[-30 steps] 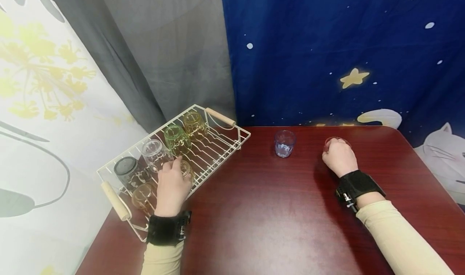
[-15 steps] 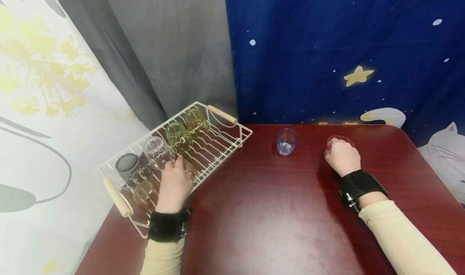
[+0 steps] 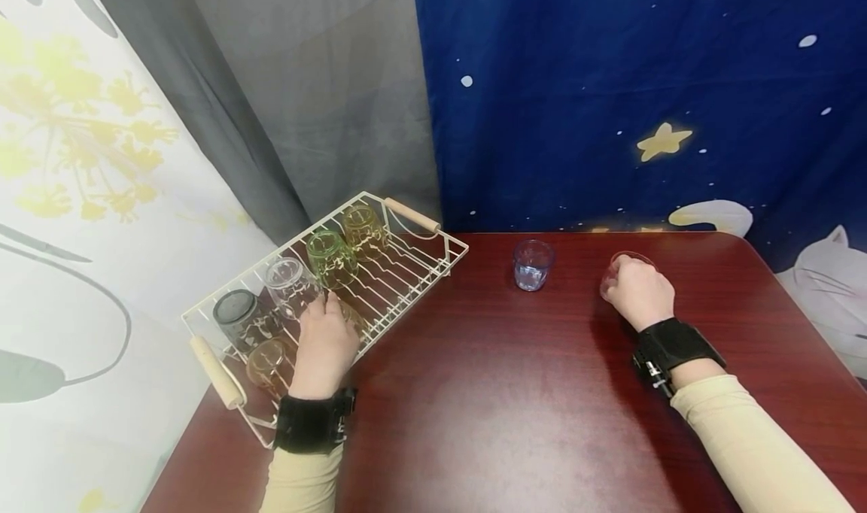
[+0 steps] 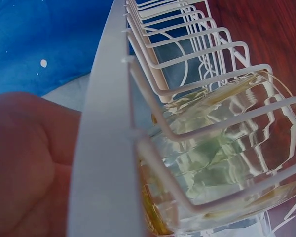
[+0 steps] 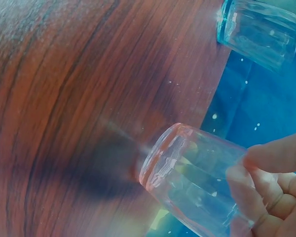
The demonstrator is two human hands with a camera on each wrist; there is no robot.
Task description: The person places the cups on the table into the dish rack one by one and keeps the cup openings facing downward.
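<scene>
In the head view, my left hand (image 3: 325,344) is in a white wire rack (image 4: 103,128), its fingers and thumb gripping an amber glass (image 3: 354,319) that the hand partly covers. The left wrist view shows a yellowish faceted glass (image 4: 212,148) behind the rack's wires; the rail hides the fingers there. At the right, my right hand (image 3: 640,291) pinches the rim of a clear, pink-tinted glass (image 5: 195,180) between thumb and fingers. That glass stands with its base down at the tabletop. To its left is a blue-tinted glass (image 3: 531,266), which nothing touches.
Around the left hand, the rack holds a grey glass (image 3: 237,314), a clear glass (image 3: 287,281), a green glass (image 3: 330,256), a yellow glass (image 3: 362,229) and another amber glass (image 3: 267,364). Wooden handles (image 3: 217,374) cap the rack's ends. Curtains hang behind the table (image 3: 488,393).
My left hand has settled slightly over the amber glass, covering more of its rim. The right hand stays at the pink-tinted glass, and the head view has shifted a little.
</scene>
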